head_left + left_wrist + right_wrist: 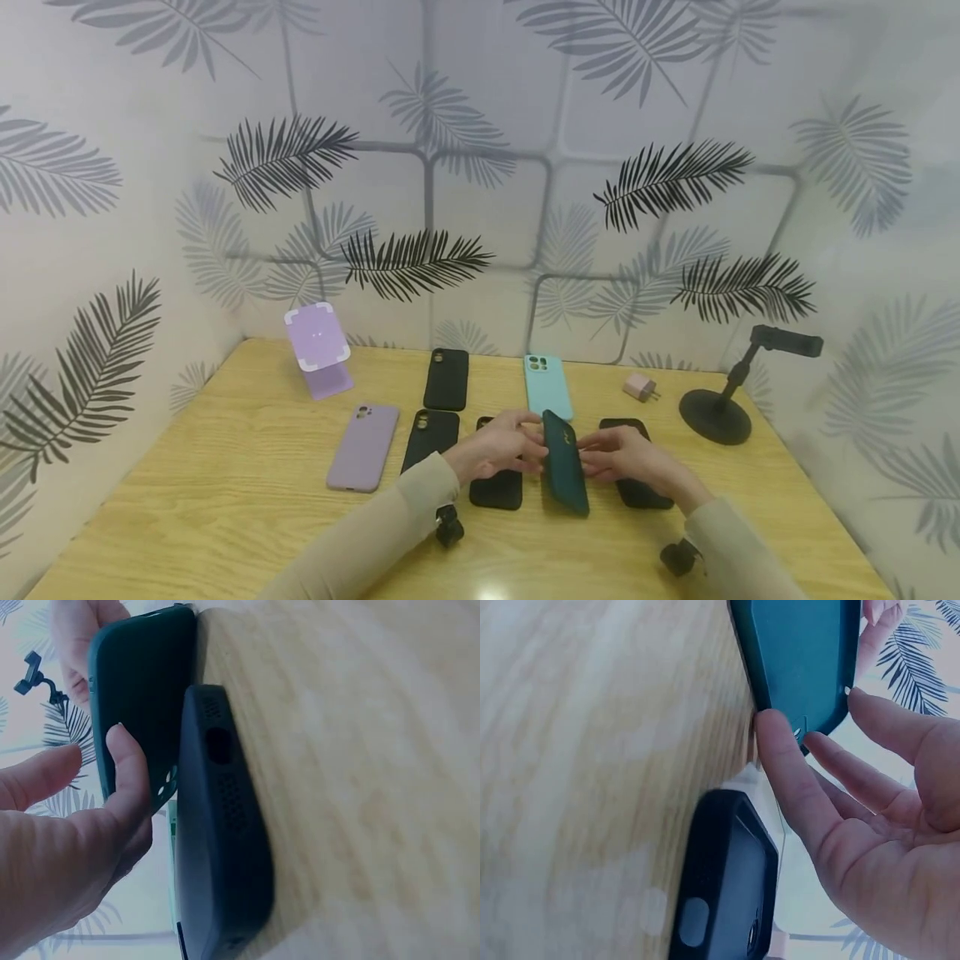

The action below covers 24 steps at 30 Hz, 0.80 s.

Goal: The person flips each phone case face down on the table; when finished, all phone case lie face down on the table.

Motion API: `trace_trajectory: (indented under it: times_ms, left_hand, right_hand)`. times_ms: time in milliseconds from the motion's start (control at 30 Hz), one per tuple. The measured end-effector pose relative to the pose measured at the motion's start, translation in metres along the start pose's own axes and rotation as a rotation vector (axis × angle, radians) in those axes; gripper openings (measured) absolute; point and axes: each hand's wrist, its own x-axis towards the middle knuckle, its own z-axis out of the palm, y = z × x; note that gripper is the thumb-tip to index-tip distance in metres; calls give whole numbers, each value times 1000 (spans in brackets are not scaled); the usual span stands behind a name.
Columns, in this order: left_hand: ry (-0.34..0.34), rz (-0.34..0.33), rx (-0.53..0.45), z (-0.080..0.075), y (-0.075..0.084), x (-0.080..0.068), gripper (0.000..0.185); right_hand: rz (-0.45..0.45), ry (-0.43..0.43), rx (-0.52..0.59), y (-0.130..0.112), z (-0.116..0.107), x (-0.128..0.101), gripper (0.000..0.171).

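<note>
A dark teal phone case [566,471] stands tilted up between both hands, camera cutouts toward the far end. My left hand [501,448] holds it at its left side; in the left wrist view an index finger [129,761] lies against the case and the thumb stands a little off the edge. On the other side my right hand [633,457] has its thumb and fingertips at the case's edges in the right wrist view. A black phone case [497,493] lies under the left hand. Another black case [647,497] lies under the right hand, partly covered.
On the wooden table [217,483] lie a lilac phone case [364,450], two more black cases [447,379] and a light turquoise case [548,390]. A lilac stand [318,337], a pink charger plug [640,386] and a black phone holder [716,415] stand near the wall.
</note>
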Motion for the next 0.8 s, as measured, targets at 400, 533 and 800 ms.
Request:
trace_trajectory:
  times_ms: [400, 533, 800]
  left_hand:
    - [-3, 62, -52, 6, -3, -6, 72]
    - [-2, 78, -71, 7, -5, -5, 75]
    - [-24, 99, -27, 12, -5, -7, 76]
  right_hand:
    - [3, 9, 57, -1, 9, 6, 59]
    - [-11, -9, 92, -2, 13, 7, 61]
    - [-27, -46, 164, 0, 21, 9, 63]
